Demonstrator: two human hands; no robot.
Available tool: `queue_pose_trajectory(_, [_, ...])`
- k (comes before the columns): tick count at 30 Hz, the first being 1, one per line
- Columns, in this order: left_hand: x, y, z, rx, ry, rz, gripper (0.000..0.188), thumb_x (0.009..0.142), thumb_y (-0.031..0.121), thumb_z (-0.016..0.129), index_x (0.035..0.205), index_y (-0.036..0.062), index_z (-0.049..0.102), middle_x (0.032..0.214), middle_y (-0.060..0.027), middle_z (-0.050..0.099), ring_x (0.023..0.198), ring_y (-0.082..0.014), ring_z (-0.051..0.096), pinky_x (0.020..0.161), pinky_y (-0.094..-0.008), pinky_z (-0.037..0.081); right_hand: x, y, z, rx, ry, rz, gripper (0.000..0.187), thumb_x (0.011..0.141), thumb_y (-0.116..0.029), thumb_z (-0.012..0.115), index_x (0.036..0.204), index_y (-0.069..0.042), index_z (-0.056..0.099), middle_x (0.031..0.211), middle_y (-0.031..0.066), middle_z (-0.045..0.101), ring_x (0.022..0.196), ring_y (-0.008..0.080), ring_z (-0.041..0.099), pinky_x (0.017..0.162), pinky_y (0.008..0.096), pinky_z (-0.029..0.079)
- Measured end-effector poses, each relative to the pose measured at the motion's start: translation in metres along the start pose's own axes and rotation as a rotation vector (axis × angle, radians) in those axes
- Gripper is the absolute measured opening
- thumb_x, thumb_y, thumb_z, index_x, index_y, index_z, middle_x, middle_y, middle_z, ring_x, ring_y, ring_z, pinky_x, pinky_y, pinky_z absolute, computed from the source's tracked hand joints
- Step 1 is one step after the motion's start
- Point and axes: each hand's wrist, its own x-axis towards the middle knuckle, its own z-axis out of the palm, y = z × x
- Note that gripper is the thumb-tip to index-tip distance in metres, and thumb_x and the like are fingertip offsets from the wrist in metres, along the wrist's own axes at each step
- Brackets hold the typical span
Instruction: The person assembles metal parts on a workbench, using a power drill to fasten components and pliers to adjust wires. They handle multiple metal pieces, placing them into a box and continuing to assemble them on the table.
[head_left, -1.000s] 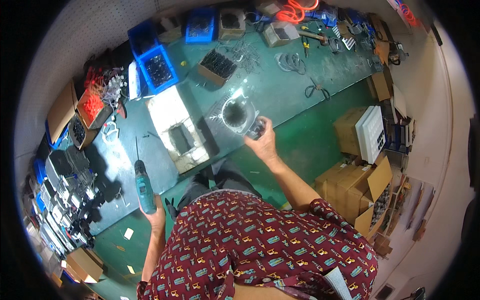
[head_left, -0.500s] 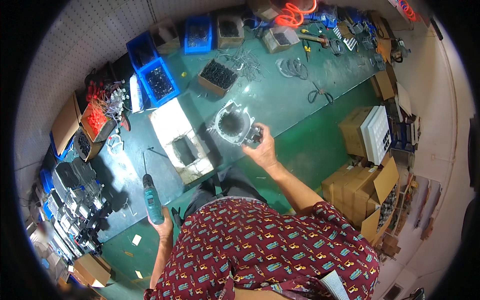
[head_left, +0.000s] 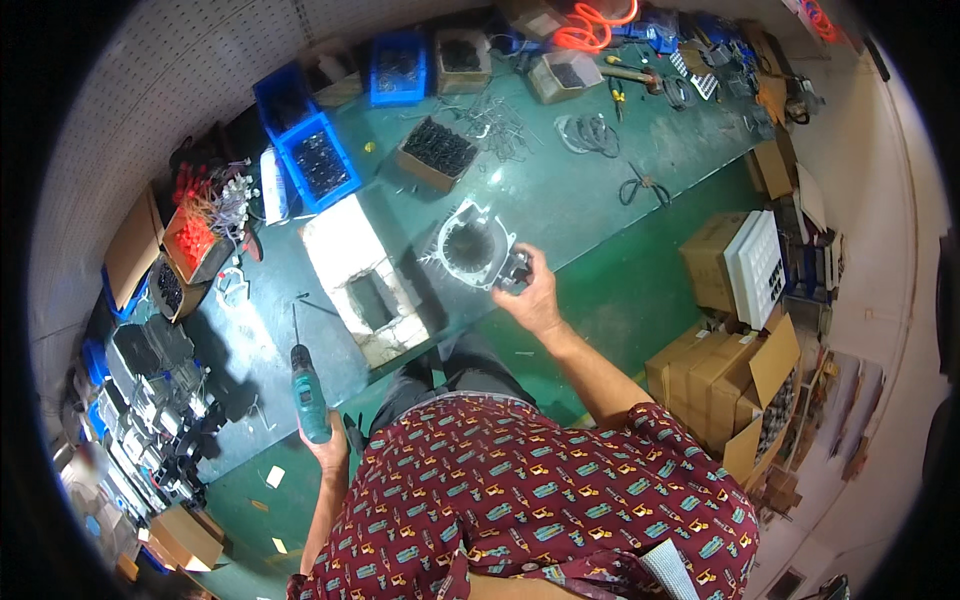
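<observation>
Head view: left hand grips a teal drill; right hand grasps a round metal housing.

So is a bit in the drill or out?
In: a long, thin bit juts from the nose of the teal drill in the left hand.

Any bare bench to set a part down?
Widest: bench between the metal housing and the black looped tool. Narrower: strip between the drill and white block. Crowded: far side, lined with bins; left end, stacked with parts.
</observation>
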Motion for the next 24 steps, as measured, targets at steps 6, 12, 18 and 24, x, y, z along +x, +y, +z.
queue_pose_trajectory(6, [-0.004, -0.009, 0.012, -0.114, 0.131, -0.012, 0.026, 0.086, 0.003, 0.072, 0.109, 0.0016, 0.06, 0.088, -0.0005, 0.061, 0.077, -0.0118, 0.057, 0.073, -0.0295, 0.049, 0.059, -0.093, 0.002, -0.39, -0.153, -0.216, 0.076, 0.065, -0.018, 0.086, 0.134, 0.0, 0.059, 0.116, 0.0175, 0.067, 0.102, 0.0312, 0.069, 0.091, 0.0375, 0.056])
queue_pose_trajectory(12, [-0.01, 0.007, 0.014, -0.132, 0.154, -0.018, 0.031, 0.086, 0.001, 0.071, 0.114, 0.0009, 0.06, 0.088, 0.0, 0.061, 0.075, -0.0114, 0.057, 0.07, -0.0291, 0.05, 0.076, -0.076, 0.042, -0.696, -0.305, -0.134, 0.079, 0.069, -0.033, 0.084, 0.137, -0.003, 0.058, 0.115, 0.0212, 0.065, 0.106, 0.0409, 0.065, 0.093, 0.048, 0.054])
queue_pose_trajectory(18, [-0.025, -0.007, -0.006, -0.099, 0.112, -0.045, 0.024, 0.083, 0.002, 0.071, 0.105, 0.0026, 0.06, 0.081, 0.0007, 0.059, 0.071, -0.0103, 0.053, 0.066, -0.0291, 0.048, 0.088, -0.075, 0.091, -0.977, -0.407, -0.068, 0.084, 0.073, -0.044, 0.083, 0.141, -0.004, 0.055, 0.131, 0.0216, 0.06, 0.126, 0.0398, 0.054, 0.103, 0.0541, 0.046])
queue_pose_trajectory(24, [-0.059, 0.0, -0.032, -0.078, 0.155, -0.128, 0.012, 0.089, 0.007, 0.071, 0.096, 0.0057, 0.062, 0.078, 0.0023, 0.057, 0.07, -0.01, 0.053, 0.064, -0.0295, 0.046, 0.034, -0.076, 0.177, -0.327, -0.454, -0.428, 0.056, 0.087, -0.026, 0.072, 0.137, -0.006, 0.06, 0.134, 0.0171, 0.062, 0.123, 0.0369, 0.057, 0.106, 0.0486, 0.047])
